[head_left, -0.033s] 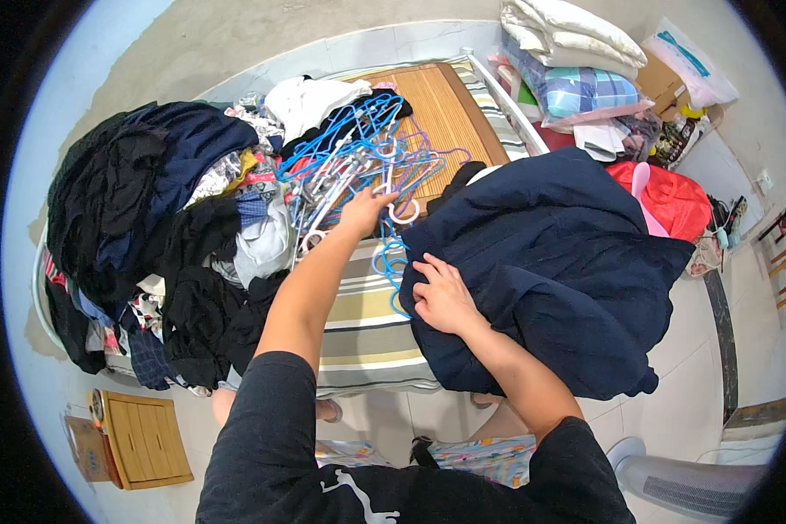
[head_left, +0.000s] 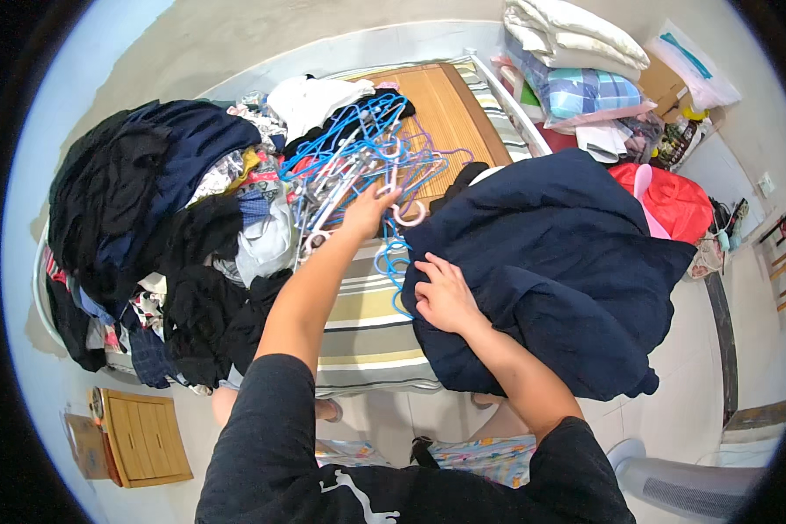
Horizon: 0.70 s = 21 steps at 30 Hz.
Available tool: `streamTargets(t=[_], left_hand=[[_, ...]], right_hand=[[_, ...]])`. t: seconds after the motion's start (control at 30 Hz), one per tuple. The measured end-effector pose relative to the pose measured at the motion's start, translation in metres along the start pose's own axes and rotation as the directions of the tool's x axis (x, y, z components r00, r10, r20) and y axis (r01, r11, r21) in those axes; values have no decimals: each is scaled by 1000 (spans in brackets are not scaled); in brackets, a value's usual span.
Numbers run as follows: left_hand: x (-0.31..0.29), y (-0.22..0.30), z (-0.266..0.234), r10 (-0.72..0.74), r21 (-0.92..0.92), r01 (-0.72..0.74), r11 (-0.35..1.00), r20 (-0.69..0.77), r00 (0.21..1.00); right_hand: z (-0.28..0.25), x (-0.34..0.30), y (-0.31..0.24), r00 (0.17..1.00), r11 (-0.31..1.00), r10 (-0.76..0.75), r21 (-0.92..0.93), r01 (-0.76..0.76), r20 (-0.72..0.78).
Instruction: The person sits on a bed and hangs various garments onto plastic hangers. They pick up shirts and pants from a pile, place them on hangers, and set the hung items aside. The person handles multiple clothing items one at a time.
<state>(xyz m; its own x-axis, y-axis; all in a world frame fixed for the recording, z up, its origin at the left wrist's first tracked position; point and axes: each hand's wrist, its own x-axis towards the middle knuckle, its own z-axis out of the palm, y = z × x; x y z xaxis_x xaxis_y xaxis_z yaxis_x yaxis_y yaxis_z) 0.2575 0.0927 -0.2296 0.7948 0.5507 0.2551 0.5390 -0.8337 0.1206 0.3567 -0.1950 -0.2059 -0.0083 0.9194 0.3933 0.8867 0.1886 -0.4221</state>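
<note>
A tangled heap of clothes hangers (head_left: 336,162), blue, white, pink and purple, lies in the middle of the bed. My left hand (head_left: 368,212) is at the near right side of this heap, its fingers closed on a pale pink clothes hanger (head_left: 410,215). To the right spreads a large dark navy garment (head_left: 550,262), crumpled. On its left edge rests my right hand (head_left: 445,295), open with the fingers apart. Part of a blue hanger (head_left: 393,262) sticks out just left of that edge, between my two hands.
A tall mixed pile of clothes (head_left: 148,227) covers the bed's left side. Under the hangers are a wooden mat (head_left: 450,113) and a striped sheet (head_left: 367,336). Folded bedding (head_left: 576,39) and a red bag (head_left: 677,205) sit beyond the garment. A fan (head_left: 690,485) stands lower right.
My left hand's fingers, stretched out toward the hangers before, are now curled in at the pink one. My right hand and the navy garment stay in place.
</note>
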Motion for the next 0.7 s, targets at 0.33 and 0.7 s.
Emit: streamTargets(t=[0.33,0.7], left_hand=[[-221,50,-79,-201,-58,193,980,-243,949],[-308,4,-114,-259,-455,207,866,-54,964]], right_hand=[[17,2,11,982,998,14,-54,-25,-188],[27,5,6,989,979,-18,-203,-13,-147]])
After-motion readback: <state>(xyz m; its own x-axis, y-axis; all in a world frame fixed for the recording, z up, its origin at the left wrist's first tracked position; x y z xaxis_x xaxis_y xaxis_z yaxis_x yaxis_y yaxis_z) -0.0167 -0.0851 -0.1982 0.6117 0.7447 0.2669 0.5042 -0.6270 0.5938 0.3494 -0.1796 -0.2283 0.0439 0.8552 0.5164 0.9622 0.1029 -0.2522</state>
